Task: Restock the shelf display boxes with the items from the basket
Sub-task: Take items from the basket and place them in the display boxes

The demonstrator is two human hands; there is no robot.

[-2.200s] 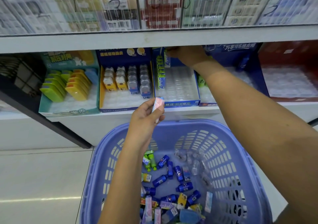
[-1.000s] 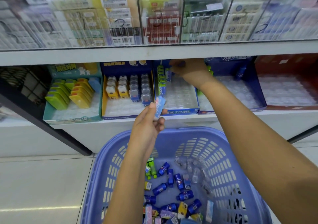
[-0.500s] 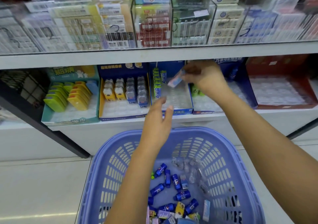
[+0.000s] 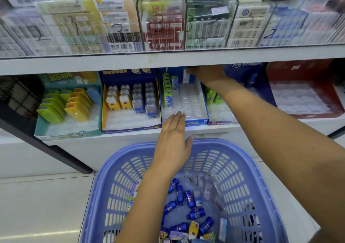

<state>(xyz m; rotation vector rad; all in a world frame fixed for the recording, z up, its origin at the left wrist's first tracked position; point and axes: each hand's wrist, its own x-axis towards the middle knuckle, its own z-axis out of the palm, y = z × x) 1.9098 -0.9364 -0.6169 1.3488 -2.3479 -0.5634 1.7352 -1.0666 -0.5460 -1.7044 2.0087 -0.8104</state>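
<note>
Most items [image 4: 196, 213] lie loose in the basket [image 4: 224, 144]; the middle display box [image 4: 196, 121] holds barely one row. The right hand [image 4: 209, 73] pinches a pale packet [image 4: 187, 77] at its back, the left hand [image 4: 173, 140] hovers flat and empty.

basket [image 4: 224, 146]: lavender-blue, slotted walls | bottles [image 4: 188, 196]: dark blue | teal box [image 4: 74, 133]: lime and yellow cases [image 4: 76, 110] | navy box [image 4: 130, 129]: yellow lining | blue box [image 4: 196, 122]: green packets [image 4: 166, 91] | pale packet [image 4: 185, 76]: light blue | red box [image 4: 298, 71] | shelf [image 4: 168, 58]: white
</note>
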